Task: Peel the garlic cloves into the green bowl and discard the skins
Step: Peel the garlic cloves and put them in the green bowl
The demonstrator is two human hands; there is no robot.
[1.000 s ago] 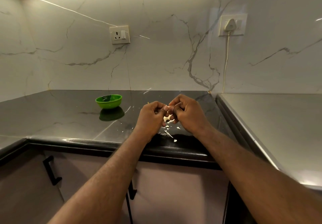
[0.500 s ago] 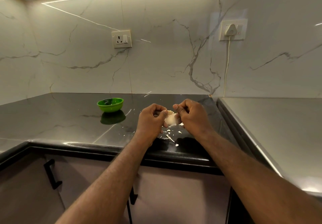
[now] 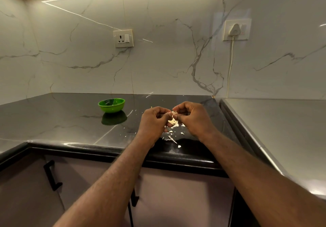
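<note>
Both my hands meet over the black countertop (image 3: 53, 120) near its front edge. My left hand (image 3: 153, 120) and my right hand (image 3: 192, 117) pinch a pale garlic piece (image 3: 173, 116) between their fingertips, mostly hidden by the fingers. Small white skin flakes (image 3: 172, 138) lie scattered on the counter below the hands. The green bowl (image 3: 111, 105) stands to the left, farther back, apart from both hands; its contents cannot be made out.
A marble wall rises behind the counter with a socket (image 3: 123, 38) and a plugged-in white plug (image 3: 234, 29) with its cord hanging down. A grey steel surface (image 3: 282, 129) adjoins on the right. Cabinet doors with black handles (image 3: 52, 175) sit below.
The hands stay together on the garlic, and their fingers have shifted slightly. Less of the white garlic shows between them than half a second ago. The view has tilted upward a little.
</note>
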